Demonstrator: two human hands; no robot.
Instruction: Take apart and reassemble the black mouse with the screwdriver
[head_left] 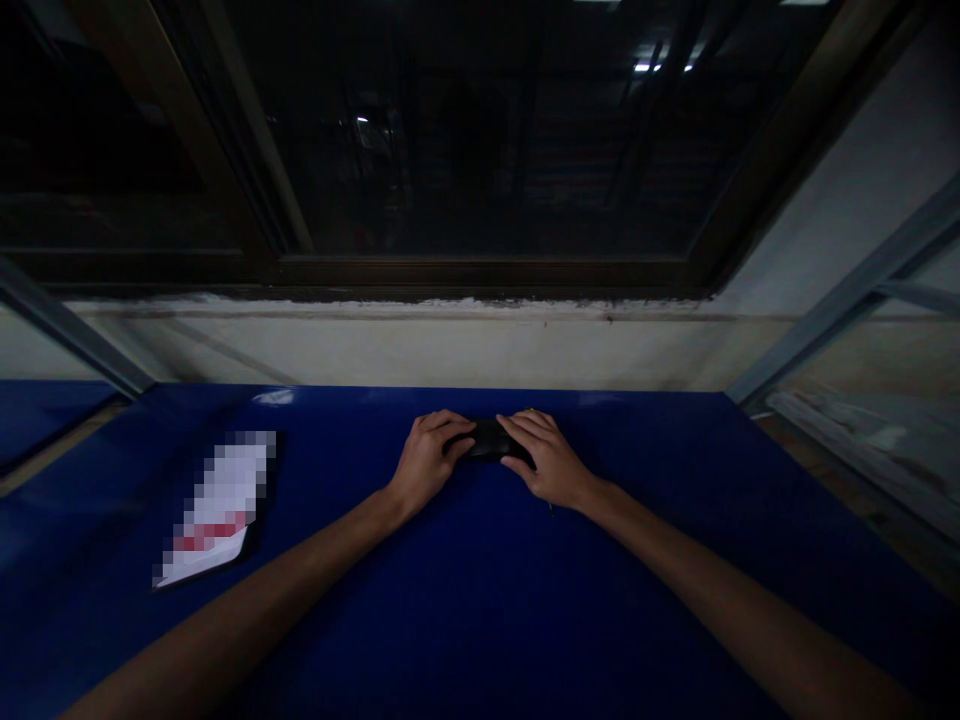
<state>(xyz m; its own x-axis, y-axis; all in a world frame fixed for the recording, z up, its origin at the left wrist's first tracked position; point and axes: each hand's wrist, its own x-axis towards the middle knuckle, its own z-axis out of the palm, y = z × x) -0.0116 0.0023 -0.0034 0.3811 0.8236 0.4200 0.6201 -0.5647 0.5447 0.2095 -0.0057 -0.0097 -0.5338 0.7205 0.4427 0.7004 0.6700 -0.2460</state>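
A small dark oblong object [489,438], black and slightly glossy, lies between my two hands near the far side of the blue tabletop [480,600]. My left hand [437,450] grips its left end, with thumb and fingers curled round it. On the right end, my right hand [541,455] is closed in the same way, thumb toward me and fingers over the far side. Both ends of the object are hidden by my fingers, and its exact kind is too dark to make out. A tiny thin thing [551,509] shows just below my right wrist.
To the left lies a white flat item [217,500] with a red band, partly blurred out, on something dark. Metal posts [817,300] rise at the table's far corners. Behind stands a pale wall [480,345] beneath a dark window [480,150].
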